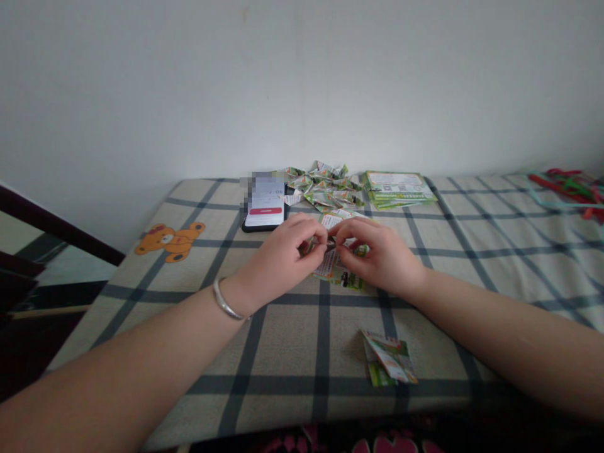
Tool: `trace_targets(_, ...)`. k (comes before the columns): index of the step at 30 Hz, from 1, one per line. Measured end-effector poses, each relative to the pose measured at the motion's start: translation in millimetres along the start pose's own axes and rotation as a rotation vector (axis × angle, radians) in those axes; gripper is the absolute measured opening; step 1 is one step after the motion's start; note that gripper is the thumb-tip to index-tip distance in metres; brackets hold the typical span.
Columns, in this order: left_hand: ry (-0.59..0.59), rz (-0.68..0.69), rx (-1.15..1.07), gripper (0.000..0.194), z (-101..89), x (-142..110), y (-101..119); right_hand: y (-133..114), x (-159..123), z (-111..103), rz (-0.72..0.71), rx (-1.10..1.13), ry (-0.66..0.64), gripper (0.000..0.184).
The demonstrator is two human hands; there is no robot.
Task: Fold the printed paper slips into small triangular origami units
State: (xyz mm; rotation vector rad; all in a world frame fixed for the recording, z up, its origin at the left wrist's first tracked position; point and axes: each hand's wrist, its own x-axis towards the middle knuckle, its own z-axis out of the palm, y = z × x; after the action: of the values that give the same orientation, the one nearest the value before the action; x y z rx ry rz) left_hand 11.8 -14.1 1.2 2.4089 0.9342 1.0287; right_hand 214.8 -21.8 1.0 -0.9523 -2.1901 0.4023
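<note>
1. The left hand [283, 261] has its thumb and index finger pinched together on a small piece of paper [331, 243], gripping its left end.
2. The right hand [382, 255] pinches the same piece from the right, also with thumb and index finger; the other fingers of both hands curl inward, partly hidden.
3. The small piece of paper sits in the narrow gap between the two sets of fingertips. Its ends disappear under the fingers, so its full shape cannot be told.
4. Beneath the hands, a printed sheet [336, 272] lies on the checked tablecloth [292, 340], showing on the far side of the fingers and again on the near side. Whether the fingers touch it cannot be told.
5. Near the table's front edge, to the right of centre and well apart from the fingers, lies a folded paper [391, 358].
6. On the far side, by the wall, is a pile of folded papers [330, 184], with a stack of printed sheets [396, 187] just to its right.
7. A phone [264, 211] with a lit screen lies just left of that pile, beyond the left hand.
8. Farther left is an orange bear figure [170, 241], flat on the cloth.
</note>
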Motion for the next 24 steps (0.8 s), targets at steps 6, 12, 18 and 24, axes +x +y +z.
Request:
trace_targets(6,0.019,0.019,0.064,0.008,0.1,-1.0,0.0,-1.8,-0.1,1.3,-0.013,-0.031,-0.011,0.004)
trace_targets(12,0.005,0.010,0.043,0.008,0.1,-1.3,-2.9,-3.9,-2.7,3.5,0.042,-0.050,-0.019,0.008)
trace_targets(18,0.028,-0.002,0.064,0.008,0.8,-0.4,-0.9,-3.3,-1.3,2.6,-0.008,-0.069,-0.030,0.011)
trace_targets(24,0.056,-0.029,0.075,0.005,0.7,-0.2,0.7,-1.5,-0.5,1.0,-0.015,-0.053,0.008,0.015)
